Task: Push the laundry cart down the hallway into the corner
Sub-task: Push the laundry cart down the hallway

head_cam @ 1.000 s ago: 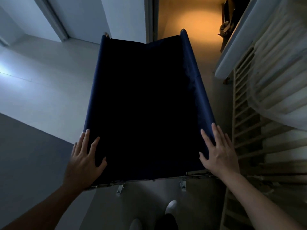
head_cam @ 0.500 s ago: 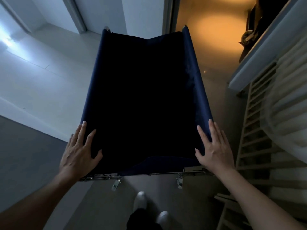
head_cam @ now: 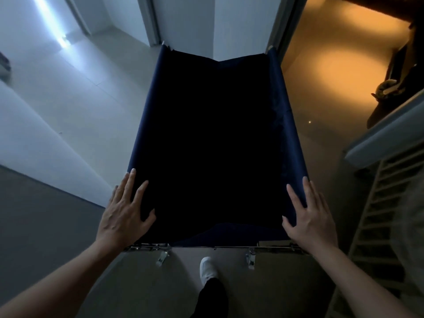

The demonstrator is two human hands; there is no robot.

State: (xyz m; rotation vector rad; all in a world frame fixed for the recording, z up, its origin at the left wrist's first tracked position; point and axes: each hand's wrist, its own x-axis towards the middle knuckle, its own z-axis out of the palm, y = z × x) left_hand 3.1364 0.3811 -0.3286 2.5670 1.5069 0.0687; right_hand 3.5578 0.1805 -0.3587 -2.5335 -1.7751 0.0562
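Note:
The laundry cart [head_cam: 289, 125], a deep navy fabric bag on a metal frame [head_cam: 229, 247], fills the middle of the head view; its inside is black and I cannot see any contents. My left hand [head_cam: 125, 216] lies on its near left corner, fingers spread along the rim and thumb inside the bag. My right hand [head_cam: 308, 222] rests the same way on the near right corner. The cart's far end sits close to a white wall corner [head_cam: 238, 26].
A doorway to an orange-lit room [head_cam: 332, 65] opens at the far right. A slatted wooden rack [head_cam: 378, 226] and a white ledge [head_cam: 385, 138] stand close on the right. A grey wall [head_cam: 34, 226] runs on the left. My white shoe [head_cam: 207, 269] is behind the cart.
The cart and both hands have moved forward down the hallway. The wall corner and the orange-lit doorway are nearer, and the rack has slid back on the right. One foot has stepped forward.

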